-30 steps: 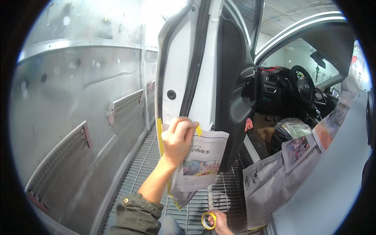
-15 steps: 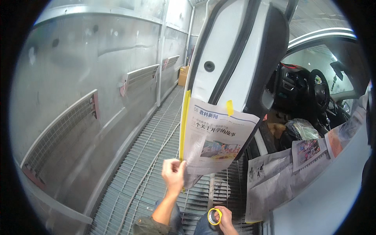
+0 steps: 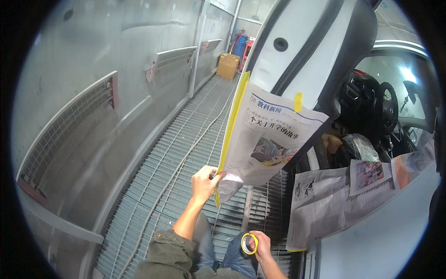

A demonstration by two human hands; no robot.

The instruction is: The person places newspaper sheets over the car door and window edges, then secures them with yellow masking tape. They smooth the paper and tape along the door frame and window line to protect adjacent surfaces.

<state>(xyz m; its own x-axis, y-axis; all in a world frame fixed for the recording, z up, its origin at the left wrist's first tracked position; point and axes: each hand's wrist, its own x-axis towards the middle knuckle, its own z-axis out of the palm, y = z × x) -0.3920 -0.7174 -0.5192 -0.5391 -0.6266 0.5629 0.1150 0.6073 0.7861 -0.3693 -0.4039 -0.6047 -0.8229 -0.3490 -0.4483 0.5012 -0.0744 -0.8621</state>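
A sheet of newspaper (image 3: pixel 267 139) covers the lower end of the open white car door (image 3: pixel 288 60). Along its left side a strip of yellow masking tape (image 3: pixel 234 118) follows the door's edge, and a short piece holds the top. Near the bottom of that strip, my left hand (image 3: pixel 203 182) is closed on the taped edge, with the thumb against the paper side. Its other fingers are curled and partly hidden. Lower down, by my knee, a roll of yellow masking tape (image 3: pixel 249 243) is gripped in my right hand (image 3: pixel 263 245).
Metal floor grating (image 3: pixel 186 158) runs beside a grey wall with wire-mesh panels (image 3: pixel 69 125), and a hose lies along it. A cardboard box (image 3: pixel 228 65) stands at the far end. To the right, more newspaper (image 3: pixel 320 209) hangs over the car body, beside the steering wheel (image 3: pixel 387 107).
The view has shifted, bringing the box fully into sight. My left hand stays at the door's taped edge, close to its lower end. The right hand still holds the tape roll.
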